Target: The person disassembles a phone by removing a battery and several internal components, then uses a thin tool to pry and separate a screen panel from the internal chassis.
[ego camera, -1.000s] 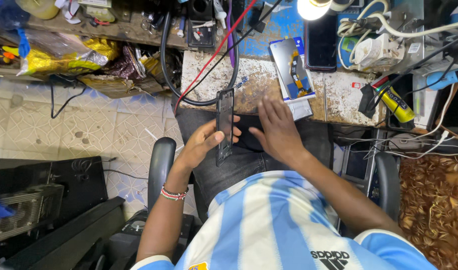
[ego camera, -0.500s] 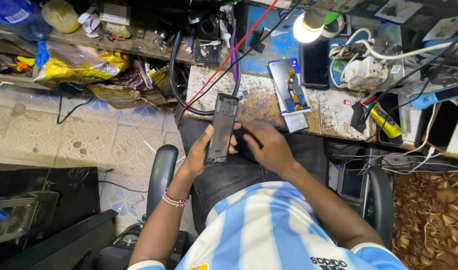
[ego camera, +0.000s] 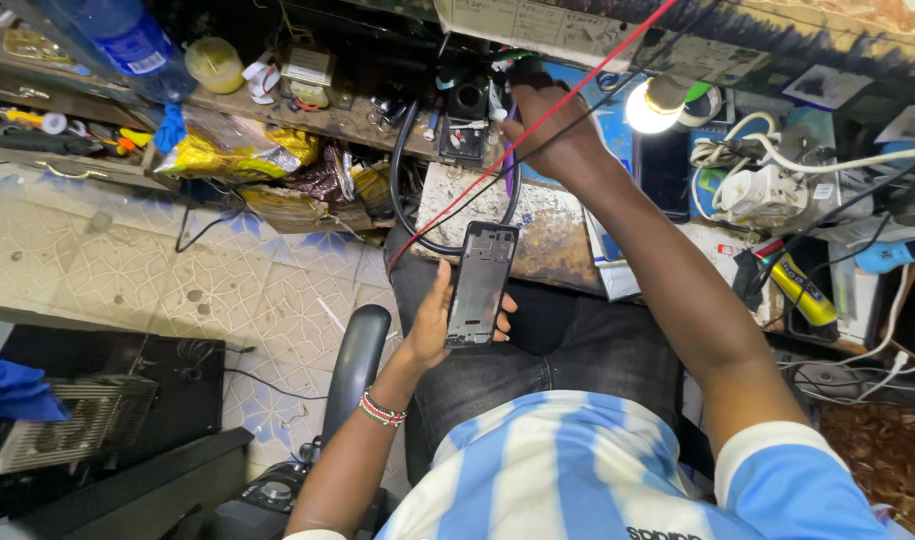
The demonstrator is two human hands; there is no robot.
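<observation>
Cluttered with cables, tools and parts, the counter (ego camera: 553, 235) stretches ahead of the seated person, with a lit bulb (ego camera: 650, 108) just right of the raised right hand (ego camera: 550, 128). The hands are well apart. The left hand (ego camera: 440, 322) is clamped around a dark phone frame (ego camera: 481, 284), held upright over the lap, near the counter's front edge. The right hand reaches to the back of the counter among black cables (ego camera: 408, 180); whether it grips anything cannot be told. A red wire (ego camera: 538, 125) crosses it.
</observation>
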